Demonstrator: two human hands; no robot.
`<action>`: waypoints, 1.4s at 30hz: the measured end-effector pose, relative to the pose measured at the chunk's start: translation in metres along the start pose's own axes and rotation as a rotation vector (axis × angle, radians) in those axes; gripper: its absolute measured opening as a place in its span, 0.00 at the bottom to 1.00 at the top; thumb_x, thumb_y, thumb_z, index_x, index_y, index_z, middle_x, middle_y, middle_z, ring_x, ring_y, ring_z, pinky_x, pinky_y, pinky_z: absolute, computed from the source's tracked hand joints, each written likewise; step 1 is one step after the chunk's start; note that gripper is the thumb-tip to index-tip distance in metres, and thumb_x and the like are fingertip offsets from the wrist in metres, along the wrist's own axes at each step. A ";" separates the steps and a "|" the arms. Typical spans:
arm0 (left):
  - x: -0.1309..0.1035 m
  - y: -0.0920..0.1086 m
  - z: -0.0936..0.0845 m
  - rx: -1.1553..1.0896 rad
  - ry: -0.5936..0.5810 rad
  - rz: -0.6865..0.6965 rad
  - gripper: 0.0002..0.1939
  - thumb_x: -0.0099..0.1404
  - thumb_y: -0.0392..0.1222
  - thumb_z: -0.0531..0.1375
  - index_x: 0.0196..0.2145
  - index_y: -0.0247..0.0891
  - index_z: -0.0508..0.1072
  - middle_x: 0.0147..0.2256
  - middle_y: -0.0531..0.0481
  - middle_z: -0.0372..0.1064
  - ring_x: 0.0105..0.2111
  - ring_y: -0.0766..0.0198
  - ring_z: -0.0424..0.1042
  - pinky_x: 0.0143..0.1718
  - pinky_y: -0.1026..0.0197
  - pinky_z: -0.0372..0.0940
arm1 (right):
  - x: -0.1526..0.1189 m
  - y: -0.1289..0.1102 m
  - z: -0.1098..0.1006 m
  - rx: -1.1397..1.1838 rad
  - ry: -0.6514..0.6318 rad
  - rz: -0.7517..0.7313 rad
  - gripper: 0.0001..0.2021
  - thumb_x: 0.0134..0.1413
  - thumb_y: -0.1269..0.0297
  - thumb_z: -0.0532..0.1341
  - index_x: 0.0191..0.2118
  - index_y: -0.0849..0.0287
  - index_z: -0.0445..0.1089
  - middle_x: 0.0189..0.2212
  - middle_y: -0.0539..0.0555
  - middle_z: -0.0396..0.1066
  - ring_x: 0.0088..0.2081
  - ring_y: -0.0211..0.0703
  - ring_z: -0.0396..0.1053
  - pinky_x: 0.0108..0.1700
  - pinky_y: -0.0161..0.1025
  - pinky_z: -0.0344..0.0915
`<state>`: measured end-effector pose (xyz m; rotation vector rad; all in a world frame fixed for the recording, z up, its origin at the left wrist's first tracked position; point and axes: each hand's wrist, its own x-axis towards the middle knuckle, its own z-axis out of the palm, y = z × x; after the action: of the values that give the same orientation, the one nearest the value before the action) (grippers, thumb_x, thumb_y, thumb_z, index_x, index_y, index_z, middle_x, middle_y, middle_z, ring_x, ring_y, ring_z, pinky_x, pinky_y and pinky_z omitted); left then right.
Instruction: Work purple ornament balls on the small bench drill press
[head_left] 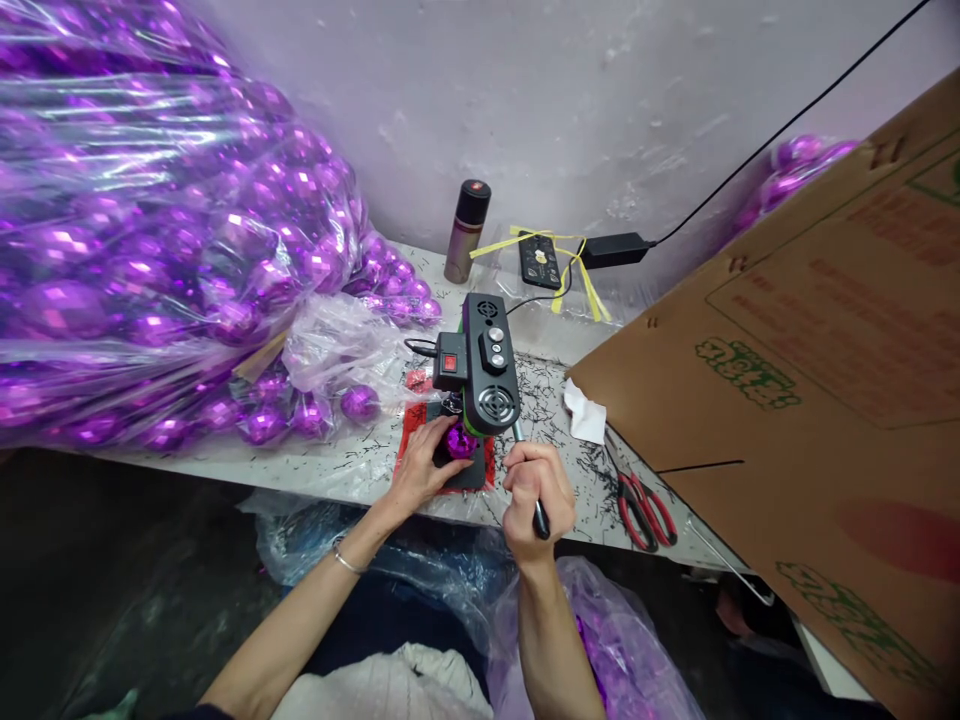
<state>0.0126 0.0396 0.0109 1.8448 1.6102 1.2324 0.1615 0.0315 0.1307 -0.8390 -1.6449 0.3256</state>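
Observation:
A shiny purple ball (460, 440) sits beneath the head of a black bench machine (491, 365) with round vents and a red switch. My left hand (424, 462) holds the ball between thumb and fingers, over the machine's dark base plate (471, 476). To the right, my right hand (538, 495) is wrapped round the machine's lever (541, 520), whose black tip sticks out below the fist. Red material (409, 430) shows around the base.
Large clear bags of purple balls (187, 220) fill the left. Behind stand a dark bottle (466, 232) and a phone (539, 260) with yellow straps. At right are red-handled scissors (646, 512), white paper (585, 412) and a big cardboard box (795, 380). Black bits litter the table (360, 462).

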 end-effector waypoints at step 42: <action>0.000 -0.005 0.006 -0.065 0.026 0.033 0.30 0.61 0.48 0.66 0.58 0.39 0.64 0.54 0.39 0.68 0.56 0.49 0.67 0.56 0.44 0.63 | -0.039 0.046 0.028 0.078 0.145 -0.141 0.18 0.67 0.65 0.47 0.24 0.56 0.59 0.27 0.48 0.61 0.27 0.38 0.63 0.31 0.41 0.63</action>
<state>0.0144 0.0422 0.0044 1.8293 1.5406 1.3116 0.1522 0.0439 0.0661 -0.6682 -1.5373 0.2237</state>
